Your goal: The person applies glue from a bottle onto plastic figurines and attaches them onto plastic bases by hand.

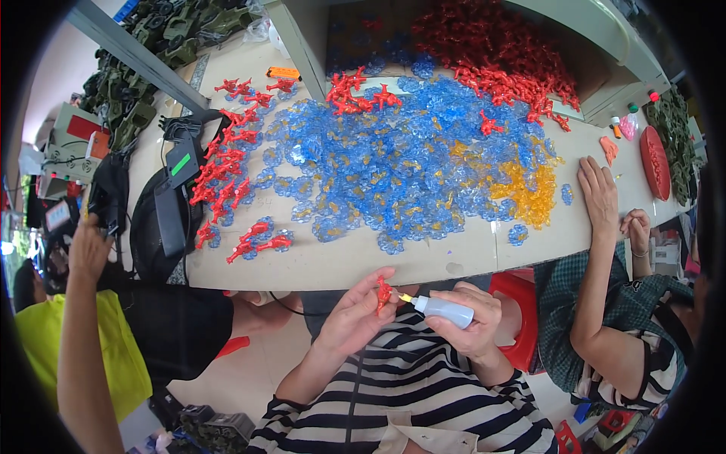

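In front of my body, just off the table's near edge, my left hand (349,319) pinches a small red plastic figure (383,293) between thumb and fingers. My right hand (481,327) is wrapped round a whitish squeeze bottle (446,311) with a yellow nozzle. The nozzle points left at the figure, close against it; I cannot tell whether it touches. Beyond my hands lies a wide heap of clear blue plastic pieces (378,166), mixed with clear yellow pieces (525,185). Red figures joined to blue pieces (227,163) stand in a group at the left.
A large pile of red figures (499,57) fills a shelf bay at the back of the table (454,265). Black power adapters (172,216) lie at the left. A red dish (655,163) stands at the far right. Co-workers sit on both sides, one forearm (594,250) resting on the table.
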`<state>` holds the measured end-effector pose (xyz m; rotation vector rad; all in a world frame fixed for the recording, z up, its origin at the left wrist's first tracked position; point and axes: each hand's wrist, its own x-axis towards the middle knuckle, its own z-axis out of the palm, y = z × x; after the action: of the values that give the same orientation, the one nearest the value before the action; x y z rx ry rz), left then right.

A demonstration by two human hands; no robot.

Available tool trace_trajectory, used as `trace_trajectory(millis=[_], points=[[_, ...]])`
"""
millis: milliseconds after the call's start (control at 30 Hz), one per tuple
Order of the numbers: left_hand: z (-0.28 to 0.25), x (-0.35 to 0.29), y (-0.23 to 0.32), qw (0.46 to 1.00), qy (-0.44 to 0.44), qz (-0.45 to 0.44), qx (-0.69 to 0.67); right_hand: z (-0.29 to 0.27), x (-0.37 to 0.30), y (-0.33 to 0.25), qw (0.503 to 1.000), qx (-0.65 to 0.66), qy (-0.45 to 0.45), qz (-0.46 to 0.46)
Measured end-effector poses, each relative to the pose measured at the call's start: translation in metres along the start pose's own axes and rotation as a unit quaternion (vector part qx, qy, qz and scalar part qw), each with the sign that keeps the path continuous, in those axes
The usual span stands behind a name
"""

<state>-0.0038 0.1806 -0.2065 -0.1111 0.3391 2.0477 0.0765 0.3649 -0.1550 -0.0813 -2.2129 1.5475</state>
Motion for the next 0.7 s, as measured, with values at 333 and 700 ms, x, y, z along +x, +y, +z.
trace_trajectory(millis=[333,700], points=[[0.005,0.000,0.001,0.999,0.042,0.000,0.016,-0.003,-0.001,-0.001,1.000,0.001,0.003,0.006],[0.001,0.002,0.001,0.998,0.010,-0.042,-0.050,-0.007,-0.007,0.010,0.994,0.039,0.043,0.089]])
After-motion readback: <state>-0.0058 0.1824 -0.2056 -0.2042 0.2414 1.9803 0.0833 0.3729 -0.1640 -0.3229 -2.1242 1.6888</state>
